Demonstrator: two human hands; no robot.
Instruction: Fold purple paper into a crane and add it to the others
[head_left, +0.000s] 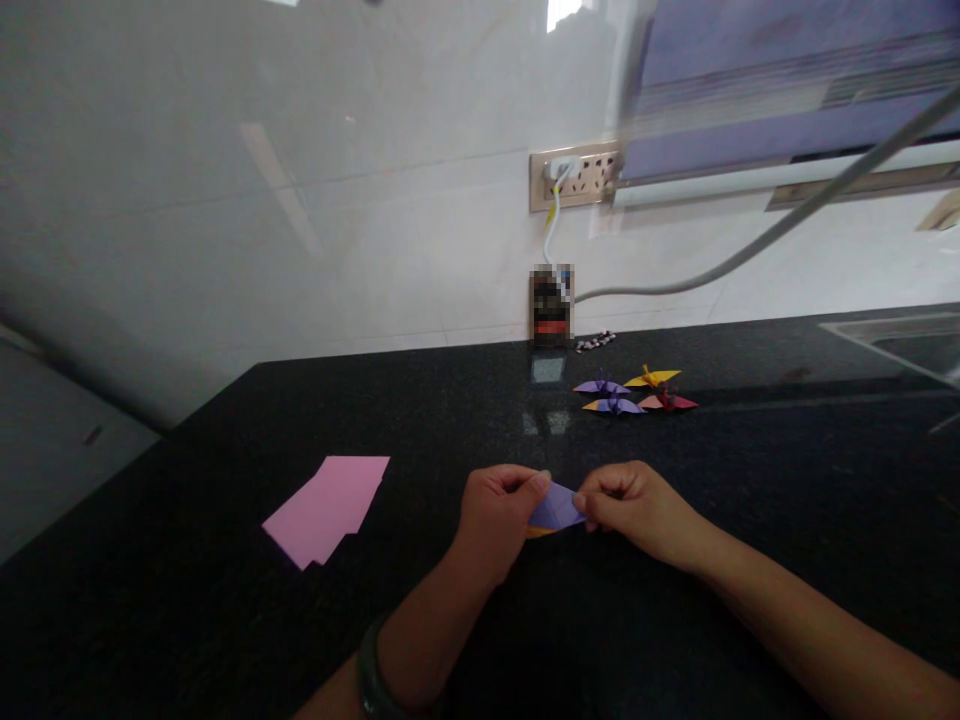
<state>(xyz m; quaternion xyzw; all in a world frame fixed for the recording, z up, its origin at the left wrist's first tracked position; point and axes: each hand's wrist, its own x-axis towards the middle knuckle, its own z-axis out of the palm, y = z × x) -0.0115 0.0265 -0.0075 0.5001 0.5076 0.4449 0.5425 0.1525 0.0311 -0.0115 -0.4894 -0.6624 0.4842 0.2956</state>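
A small folded piece of purple paper with an orange underside is held between both my hands above the black countertop. My left hand pinches its left end with thumb and fingers closed. My right hand pinches its right end, fingers curled. A dark band sits on my left wrist.
Pink paper sheets lie stacked to the left. Several folded paper cranes, purple, yellow and red, stand further back. A small dark device leans on the wall, cabled to a wall socket. A sink edge shows at right.
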